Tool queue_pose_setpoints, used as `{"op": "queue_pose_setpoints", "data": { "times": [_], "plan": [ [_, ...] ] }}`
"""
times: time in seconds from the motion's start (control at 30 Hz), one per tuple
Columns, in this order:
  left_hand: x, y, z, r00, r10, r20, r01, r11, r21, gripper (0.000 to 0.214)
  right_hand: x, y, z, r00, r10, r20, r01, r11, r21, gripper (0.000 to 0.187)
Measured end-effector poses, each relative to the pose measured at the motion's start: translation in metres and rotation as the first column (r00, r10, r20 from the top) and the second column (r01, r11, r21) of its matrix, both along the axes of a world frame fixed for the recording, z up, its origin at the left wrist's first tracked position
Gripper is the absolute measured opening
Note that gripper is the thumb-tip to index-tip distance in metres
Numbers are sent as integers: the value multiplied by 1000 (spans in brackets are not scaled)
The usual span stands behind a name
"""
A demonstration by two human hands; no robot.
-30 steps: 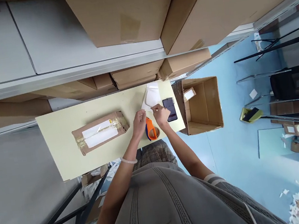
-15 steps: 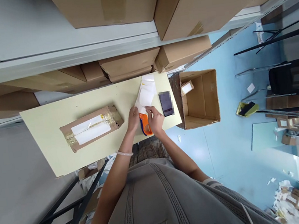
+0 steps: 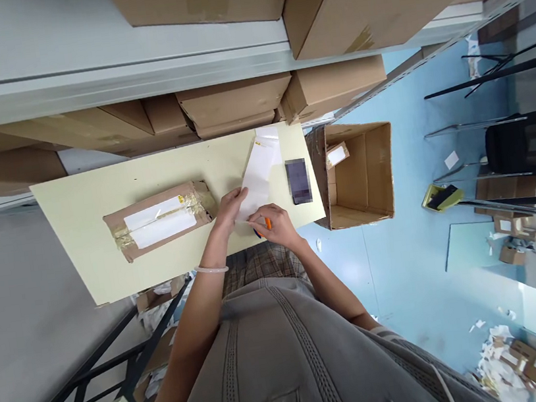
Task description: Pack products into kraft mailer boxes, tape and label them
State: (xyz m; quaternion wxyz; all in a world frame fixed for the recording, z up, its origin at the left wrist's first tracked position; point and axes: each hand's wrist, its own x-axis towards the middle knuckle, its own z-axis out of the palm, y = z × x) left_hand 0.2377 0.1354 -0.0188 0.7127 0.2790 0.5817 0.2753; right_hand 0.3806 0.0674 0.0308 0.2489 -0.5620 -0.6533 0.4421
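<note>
- A pale bracelet (image 3: 212,269) circles the left wrist, above the near side of the table (image 3: 78,234).
- The right hand (image 3: 275,226) has thumb and forefinger pinched together at the near end of a white sheet (image 3: 256,179); its other fingers are curled. That light pinch probably suits fine work at a thin edge.
- Beneath the right hand, an orange tool (image 3: 268,223) shows only in part; its lettering, if any, is hidden.
- The left hand (image 3: 230,207) is closed on the sheet's left edge, thumb on top, seemingly to steady it while the right fingertips work.
- The sheet slants away over the right half of the table, its far end overlapping other white paper (image 3: 267,136). A small yellow mark sits near that far end; no words can be read.
- A dark phone (image 3: 299,181) lies right of the sheet, apart from it, likely within easy reach yet out of the way. Its screen is blurred over.
- Left of the hands lies a taped package (image 3: 161,220), label upward, perhaps so that the label stays visible. The label has a yellow patch at one corner; its print is too small to read.
- Just beyond the table's right end, an open box (image 3: 364,177) holds a small parcel (image 3: 337,155) with a white label, also unreadable; the box seems handily placed for dropping things in.
- Farther off, plain brown cartons (image 3: 234,102) line the shelf (image 3: 132,84), with no brand to be made out.
</note>
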Motion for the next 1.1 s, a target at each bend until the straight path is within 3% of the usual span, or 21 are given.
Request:
{"op": "queue_pose_setpoints", "data": {
  "times": [0.07, 0.13, 0.27, 0.4, 0.57, 0.83, 1.1],
  "plan": [
    [-3, -3, -3, 997, -77, -30, 78, 996, 49, 36, 5, 4, 5, 995, 59, -81, -60, 998, -16, 20],
    [-3, -7, -5, 991, -113, -70, 120, 986, 116, 29, 9, 13, 7, 989, 25, -143, -25, 1000, 1, 26],
    [2, -14, -7, 954, -165, -249, 227, 942, 246, 19, 15, 47, -6, 998, -38, -47, 40, 998, 47, 37],
    [1, -20, 1, 898, -216, -384, 342, 891, 300, 24, 18, 81, -36, 980, 174, 100, -173, 985, -20, 37],
    [-5, -20, 17, 877, -199, -437, 346, 893, 287, 25, 23, 97, -56, 947, 317, 61, -310, 946, -95, 34],
    [-2, -19, 18, 902, -115, -416, 228, 945, 233, 21, 22, 100, -49, 967, 239, 88, -240, 971, 0, 33],
    [5, -8, 26, 861, -65, -504, 233, 932, 277, 22, 8, 89, -50, 994, 25, 108, -38, 992, 122, 31]
  ]
}}
